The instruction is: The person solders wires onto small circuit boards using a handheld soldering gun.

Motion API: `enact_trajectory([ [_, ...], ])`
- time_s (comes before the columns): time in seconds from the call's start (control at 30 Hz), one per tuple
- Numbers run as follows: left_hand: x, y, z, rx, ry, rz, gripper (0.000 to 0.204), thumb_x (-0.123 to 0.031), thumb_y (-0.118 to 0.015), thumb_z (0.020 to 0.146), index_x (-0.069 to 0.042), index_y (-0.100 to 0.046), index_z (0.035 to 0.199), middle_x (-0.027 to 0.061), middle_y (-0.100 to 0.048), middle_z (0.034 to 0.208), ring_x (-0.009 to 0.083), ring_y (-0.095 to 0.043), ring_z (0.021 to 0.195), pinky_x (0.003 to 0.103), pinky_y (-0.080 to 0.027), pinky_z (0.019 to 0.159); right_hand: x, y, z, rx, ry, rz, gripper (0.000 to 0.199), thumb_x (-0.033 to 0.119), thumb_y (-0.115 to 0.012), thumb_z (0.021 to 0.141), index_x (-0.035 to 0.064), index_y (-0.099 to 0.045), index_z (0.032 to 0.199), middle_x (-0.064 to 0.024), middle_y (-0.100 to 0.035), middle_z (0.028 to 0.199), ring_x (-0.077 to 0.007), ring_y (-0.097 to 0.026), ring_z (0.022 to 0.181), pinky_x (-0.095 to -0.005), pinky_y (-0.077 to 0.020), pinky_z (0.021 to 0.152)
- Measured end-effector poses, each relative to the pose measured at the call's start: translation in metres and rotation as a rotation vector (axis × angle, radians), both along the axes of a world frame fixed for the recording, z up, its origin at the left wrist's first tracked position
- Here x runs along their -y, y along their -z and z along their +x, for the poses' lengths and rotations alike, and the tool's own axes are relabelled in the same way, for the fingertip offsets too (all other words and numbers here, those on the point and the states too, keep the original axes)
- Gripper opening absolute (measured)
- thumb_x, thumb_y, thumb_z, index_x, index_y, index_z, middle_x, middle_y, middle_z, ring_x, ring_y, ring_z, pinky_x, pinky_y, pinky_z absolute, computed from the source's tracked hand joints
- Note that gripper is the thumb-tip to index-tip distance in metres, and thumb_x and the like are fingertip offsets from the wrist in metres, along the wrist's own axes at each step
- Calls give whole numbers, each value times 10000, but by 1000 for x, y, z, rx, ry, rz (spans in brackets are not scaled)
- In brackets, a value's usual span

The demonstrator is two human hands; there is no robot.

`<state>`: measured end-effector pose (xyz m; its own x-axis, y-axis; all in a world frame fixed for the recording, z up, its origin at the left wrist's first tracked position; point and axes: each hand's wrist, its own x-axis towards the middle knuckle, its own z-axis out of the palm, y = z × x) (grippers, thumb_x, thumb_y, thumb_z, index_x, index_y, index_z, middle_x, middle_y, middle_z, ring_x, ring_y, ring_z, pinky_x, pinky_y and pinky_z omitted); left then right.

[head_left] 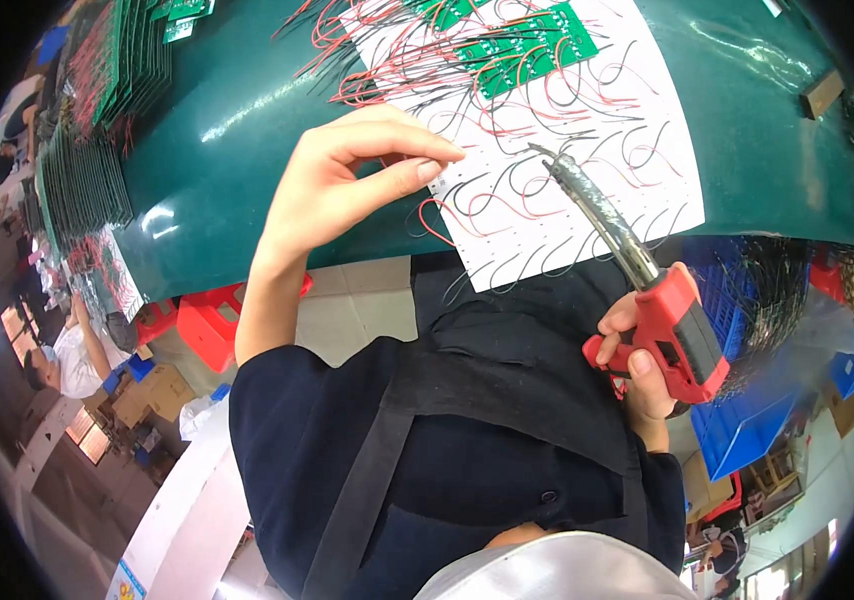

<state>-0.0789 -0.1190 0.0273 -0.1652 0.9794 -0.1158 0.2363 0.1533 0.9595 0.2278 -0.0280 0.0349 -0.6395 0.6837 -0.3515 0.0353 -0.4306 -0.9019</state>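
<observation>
Head view, looking down over my dark sleeves and apron at a green bench mat. My left hand has thumb and forefinger closed together on a small pale part with a red wire trailing below it; the part itself is too small to make out further. My right hand is clamped around the red grip of a soldering iron, whose metal barrel runs up and leftward from the fist, its tip ending just to the right of the pinched part, near it but apart.

Beneath both the pinch and the iron tip lies a white sheet, carrying rows of short red and black wire pieces. Beyond the tip, farther from me, several green circuit boards rest on the sheet with red and black leads already attached; I judge these to be finished pieces. The many loose wires nearer the pinch suggest that much of the joining remains. Far to the left of my left hand stand stacks of more green boards; whether they are wired I cannot tell from here. Blue crates sit below my right fist, under the bench edge.
</observation>
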Motion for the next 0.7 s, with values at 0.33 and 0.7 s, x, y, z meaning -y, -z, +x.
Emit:
enact_trajectory([
  [0.33, -13, 15, 18, -288, -33, -8, 143, -47, -661, 766, -71, -649, 906, 13, -586, 835, 113, -553, 669, 242, -453, 582, 4, 10, 0, -11, -84, -84, 777, 210, -673, 776, -85, -255, 1361, -142, -602, 909, -186, -617, 787, -272, -532, 620],
  [0.7, -18, 29, 35, -736, -70, 164, 94, -70, -657, 672, -90, -580, 723, 25, -538, 759, 213, -564, 733, 316, -479, 615, 10, 15, -2, 58, -118, -1, 653, 86, -607, 772, -90, -333, 1338, -127, -645, 829, -165, -639, 712, -273, -542, 646],
])
